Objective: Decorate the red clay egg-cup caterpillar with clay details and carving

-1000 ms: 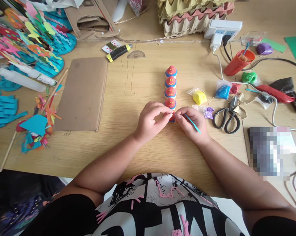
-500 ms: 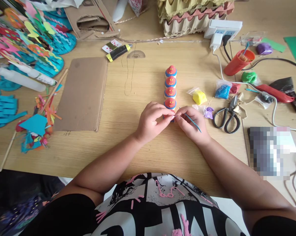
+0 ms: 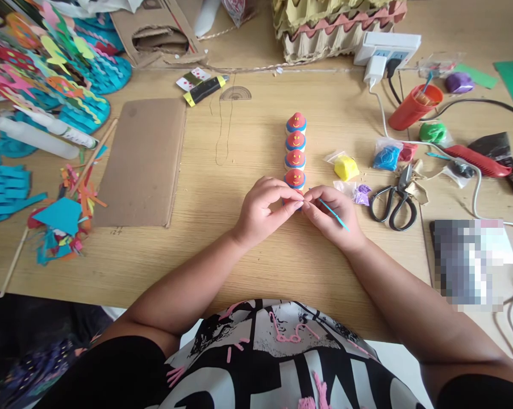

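Red-and-blue figures [image 3: 296, 158] stand in column, nearest partly hidden by left hand [image 3: 258, 211], fingertips pinched, contents unclear; right hand [image 3: 345, 211] holds blue stick [image 3: 335, 215]. Likely fine shaping; next needs steady, light touch.

Gripping thin blue stick [image 3: 334, 215] in right hand [image 3: 342, 210] | pinching with left hand [image 3: 267, 211] alongside | near red-topped smiley figures [image 3: 296, 159]

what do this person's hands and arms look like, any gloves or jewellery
Left hand and right hand are ungloved, with no visible rings. Forearms are bare, no watch or bracelet visible. The black sleeves are short.
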The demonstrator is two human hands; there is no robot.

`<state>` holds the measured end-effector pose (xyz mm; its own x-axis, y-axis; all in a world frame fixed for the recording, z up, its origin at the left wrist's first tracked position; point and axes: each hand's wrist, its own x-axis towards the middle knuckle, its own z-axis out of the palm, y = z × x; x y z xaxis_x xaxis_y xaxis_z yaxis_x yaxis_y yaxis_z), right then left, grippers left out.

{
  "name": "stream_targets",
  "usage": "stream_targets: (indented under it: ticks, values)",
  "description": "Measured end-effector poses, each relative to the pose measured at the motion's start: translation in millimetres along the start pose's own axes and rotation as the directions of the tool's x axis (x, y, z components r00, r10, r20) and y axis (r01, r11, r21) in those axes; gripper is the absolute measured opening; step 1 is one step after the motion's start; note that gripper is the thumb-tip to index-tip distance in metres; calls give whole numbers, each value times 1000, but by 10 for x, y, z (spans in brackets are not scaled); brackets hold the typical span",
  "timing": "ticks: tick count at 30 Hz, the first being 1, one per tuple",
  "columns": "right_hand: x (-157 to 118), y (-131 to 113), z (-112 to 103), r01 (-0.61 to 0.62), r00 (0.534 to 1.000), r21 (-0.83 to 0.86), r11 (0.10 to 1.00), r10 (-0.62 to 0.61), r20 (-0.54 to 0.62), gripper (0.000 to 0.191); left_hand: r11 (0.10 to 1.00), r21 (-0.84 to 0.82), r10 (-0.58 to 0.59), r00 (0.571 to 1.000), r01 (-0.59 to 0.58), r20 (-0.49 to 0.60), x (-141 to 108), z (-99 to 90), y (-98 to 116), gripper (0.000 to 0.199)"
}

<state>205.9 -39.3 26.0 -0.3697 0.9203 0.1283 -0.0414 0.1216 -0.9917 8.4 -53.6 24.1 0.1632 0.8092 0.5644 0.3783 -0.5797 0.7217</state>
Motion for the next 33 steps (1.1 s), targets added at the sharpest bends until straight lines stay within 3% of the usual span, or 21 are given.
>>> stream_targets:
  ticks: [5,11,13,16,20,24,27,29,31,33]
  values:
    - [-17,-14,-3,10,1000,8,1000,-11,12,33,990,-119,-74,997,73,-6,-9,25,2,15]
    - [17,75,-12,-33,996,115,993,42,-73,36,886,-329,-355,935,327,-26,-56,63,-38,31]
    - [56,95,-7,-62,989,231,971,91,-117,37,893,-317,-347,937,320,-31,-56,66,-27,29]
    - [101,51,-2,-124,974,360,925,182,-132,39,948,-223,-241,970,228,-33,-46,72,19,22]
    - [103,-55,22,-183,966,390,902,239,-99,43,978,-160,-141,990,137,-14,-43,94,71,19]
    - [86,-51,47,-155,970,372,915,213,-120,45,968,-189,-177,983,166,-43,-55,97,45,17]
    - [79,3,-15,-64,975,243,968,113,-191,43,942,-239,-260,964,238,-65,-64,89,3,19]
    - [71,20,-101,10,975,25,1000,-5,-222,44,927,-256,-302,950,274,-75,-66,88,-16,24]
    - [61,9,-197,49,974,-254,966,-102,-202,40,921,-257,-321,944,292,-79,-65,92,-27,28]
    - [54,-21,-273,64,973,-484,873,-162,-164,31,920,-256,-326,942,298,-77,-64,96,-33,30]
